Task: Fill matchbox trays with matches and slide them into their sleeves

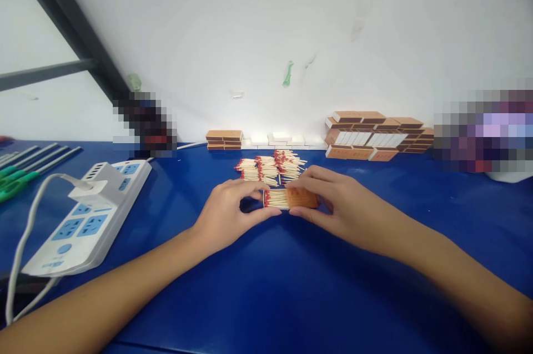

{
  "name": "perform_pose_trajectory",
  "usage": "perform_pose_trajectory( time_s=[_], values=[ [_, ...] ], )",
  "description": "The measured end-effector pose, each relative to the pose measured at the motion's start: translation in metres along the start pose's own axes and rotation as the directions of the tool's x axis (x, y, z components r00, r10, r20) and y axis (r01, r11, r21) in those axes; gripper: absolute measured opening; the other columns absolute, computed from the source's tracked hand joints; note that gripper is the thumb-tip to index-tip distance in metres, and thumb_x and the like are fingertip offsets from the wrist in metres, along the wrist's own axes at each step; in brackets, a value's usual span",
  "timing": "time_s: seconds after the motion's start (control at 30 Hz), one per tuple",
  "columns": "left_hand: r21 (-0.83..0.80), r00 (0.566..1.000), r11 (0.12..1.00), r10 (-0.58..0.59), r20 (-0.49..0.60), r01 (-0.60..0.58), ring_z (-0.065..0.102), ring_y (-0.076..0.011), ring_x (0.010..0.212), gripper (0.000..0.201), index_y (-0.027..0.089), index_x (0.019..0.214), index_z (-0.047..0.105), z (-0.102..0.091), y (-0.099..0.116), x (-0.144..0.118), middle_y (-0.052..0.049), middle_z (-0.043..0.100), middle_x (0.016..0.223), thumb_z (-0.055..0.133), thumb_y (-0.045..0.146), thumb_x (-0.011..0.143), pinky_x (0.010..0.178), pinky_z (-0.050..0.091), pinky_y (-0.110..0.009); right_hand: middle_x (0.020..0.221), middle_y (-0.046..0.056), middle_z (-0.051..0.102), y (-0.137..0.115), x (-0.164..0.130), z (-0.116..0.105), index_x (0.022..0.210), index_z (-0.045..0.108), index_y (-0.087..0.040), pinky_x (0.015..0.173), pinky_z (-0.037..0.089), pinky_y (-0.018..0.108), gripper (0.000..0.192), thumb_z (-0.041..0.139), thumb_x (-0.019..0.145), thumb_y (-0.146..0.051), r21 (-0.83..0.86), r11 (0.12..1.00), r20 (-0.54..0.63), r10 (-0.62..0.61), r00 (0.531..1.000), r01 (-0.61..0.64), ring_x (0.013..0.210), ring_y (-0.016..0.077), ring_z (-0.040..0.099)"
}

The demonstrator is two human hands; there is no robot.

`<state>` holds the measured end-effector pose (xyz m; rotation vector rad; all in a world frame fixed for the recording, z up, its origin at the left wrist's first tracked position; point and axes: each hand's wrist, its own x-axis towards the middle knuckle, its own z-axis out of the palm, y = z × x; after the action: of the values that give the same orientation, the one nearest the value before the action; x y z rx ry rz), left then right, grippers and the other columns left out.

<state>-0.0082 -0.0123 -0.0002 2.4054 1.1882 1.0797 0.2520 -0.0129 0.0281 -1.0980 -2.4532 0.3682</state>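
Between the two hands, low over the blue tabletop [291, 287], a small orange-brown matchbox [300, 197] is held with its long axis running left to right across the view. The right hand [345, 207] has its grip clamped on the box sleeve, thumb below and fingers over the top, so the sleeve lies at that hand's fingertips. The left hand [227, 212] meets it from the other end: its thumb and forefinger are closed on the white tray of matches [275, 197] that sticks out leftward from the sleeve, red heads pointing left. The tray is only partly inside the sleeve, and both hands are equally close to the box, each at its own end.

Just behind the hands, toward the wall, lies a loose heap of red-tipped matches [270, 168], spread in several bundles. Further back against the wall stand a short stack of closed matchboxes [224, 139], a row of empty white trays [283, 139], and to the right a larger pile of matchboxes [377, 135], some showing white sides. At the left sits a white power strip [89, 215] with blue sockets and a grey cable, and beyond it green-handled tools [25, 168].

The box face carries a faint print, too small to read; no brand or writing can be made out anywhere.
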Motion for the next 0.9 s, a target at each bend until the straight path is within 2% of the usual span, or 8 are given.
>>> perform_pose_trajectory(
  time_s=[0.1, 0.23, 0.33, 0.43, 0.5, 0.63, 0.8, 0.9],
  values=[
    [0.008, 1.000, 1.000, 0.003, -0.006, -0.003, 0.076, -0.0208, 0.086, 0.037, 0.018, 0.112, 0.076, 0.001, -0.001, 0.000, -0.002, 0.082, 0.095, 0.086, 0.041, 0.085, 0.083, 0.058, -0.035, 0.115, 0.008, 0.065, 0.000, -0.002, 0.003, 0.130, 0.067, -0.024, 0.079, 0.053, 0.035, 0.031, 0.060, 0.104, -0.039, -0.040, 0.999, -0.021, -0.022, 1.000, 0.021, 0.092, 0.0207, 0.066],
    [0.018, 1.000, 1.000, 0.002, 0.012, -0.002, 0.074, -0.0213, 0.090, 0.040, 0.019, 0.119, 0.074, 0.002, -0.002, 0.001, -0.003, 0.080, 0.099, 0.085, 0.040, 0.087, 0.087, 0.057, -0.037, 0.115, 0.009, 0.068, 0.004, 0.001, 0.005, 0.129, 0.067, -0.023, 0.082, 0.055, 0.035, 0.032, 0.059, 0.105, -0.041, 0.004, 1.000, -0.016, -0.020, 1.000, 0.020, 0.096, 0.0218, 0.067],
    [-0.015, 0.999, 1.000, -0.019, 0.032, 0.020, 0.072, -0.0199, 0.091, 0.036, 0.019, 0.118, 0.074, 0.000, -0.003, 0.002, -0.003, 0.078, 0.098, 0.084, 0.036, 0.088, 0.085, 0.056, -0.034, 0.115, 0.010, 0.071, 0.008, 0.003, 0.007, 0.132, 0.066, -0.021, 0.088, 0.055, 0.037, 0.035, 0.058, 0.106, -0.041, 0.014, 0.998, -0.046, -0.060, 0.997, 0.061, 0.102, 0.0235, 0.067],
    [-0.057, 0.999, 0.997, -0.051, 0.010, 0.051, 0.069, -0.0177, 0.085, 0.033, 0.019, 0.115, 0.074, -0.001, -0.002, 0.003, -0.001, 0.076, 0.092, 0.084, 0.036, 0.088, 0.080, 0.054, -0.030, 0.119, 0.012, 0.073, 0.012, 0.004, 0.010, 0.137, 0.065, -0.021, 0.096, 0.054, 0.043, 0.044, 0.064, 0.101, -0.047, -0.026, 0.998, -0.110, -0.062, 0.992, 0.059, 0.112, 0.0283, 0.065],
    [-0.075, 0.998, 0.995, -0.059, -0.007, 0.059, 0.069, -0.0172, 0.084, 0.035, 0.019, 0.116, 0.074, 0.000, -0.001, 0.003, 0.000, 0.075, 0.090, 0.084, 0.036, 0.087, 0.080, 0.054, -0.030, 0.122, 0.012, 0.073, 0.012, 0.005, 0.012, 0.139, 0.065, -0.021, 0.094, 0.055, 0.045, 0.054, 0.071, 0.095, -0.051, -0.029, 1.000, -0.131, 0.000, 0.991, -0.004, 0.111, 0.0304, 0.066],
    [-0.130, 0.993, 0.985, -0.116, 0.003, 0.115, 0.070, -0.0182, 0.087, 0.038, 0.019, 0.118, 0.074, 0.001, -0.003, 0.002, -0.001, 0.076, 0.094, 0.085, 0.038, 0.086, 0.081, 0.053, -0.030, 0.114, 0.009, 0.077, 0.008, 0.005, 0.012, 0.132, 0.069, -0.023, 0.074, 0.056, 0.038, 0.047, 0.068, 0.096, -0.054, 0.097, 0.982, -0.021, 0.166, 0.986, -0.163, 0.084, 0.0240, 0.069],
    [-0.266, 0.978, 0.942, -0.207, 0.021, 0.205, 0.071, -0.0180, 0.089, 0.045, 0.022, 0.120, 0.077, 0.000, -0.002, 0.002, 0.000, 0.077, 0.094, 0.090, 0.038, 0.080, 0.087, 0.055, -0.031, 0.122, 0.007, 0.076, 0.007, 0.006, 0.006, 0.136, 0.069, -0.027, 0.079, 0.056, 0.037, 0.048, 0.066, 0.097, -0.055, 0.229, 0.963, 0.029, 0.143, 0.989, -0.145, 0.093, 0.0239, 0.070],
    [-0.287, 0.973, 0.930, -0.225, 0.048, 0.230, 0.070, -0.0171, 0.085, 0.043, 0.021, 0.116, 0.078, -0.002, 0.001, 0.003, 0.001, 0.077, 0.090, 0.091, 0.038, 0.078, 0.085, 0.055, -0.030, 0.117, 0.006, 0.077, 0.008, 0.005, 0.001, 0.138, 0.069, -0.028, 0.076, 0.056, 0.037, 0.051, 0.069, 0.095, -0.056, 0.216, 0.968, 0.045, 0.120, 0.992, -0.127, 0.088, 0.0235, 0.070]
  ],
)
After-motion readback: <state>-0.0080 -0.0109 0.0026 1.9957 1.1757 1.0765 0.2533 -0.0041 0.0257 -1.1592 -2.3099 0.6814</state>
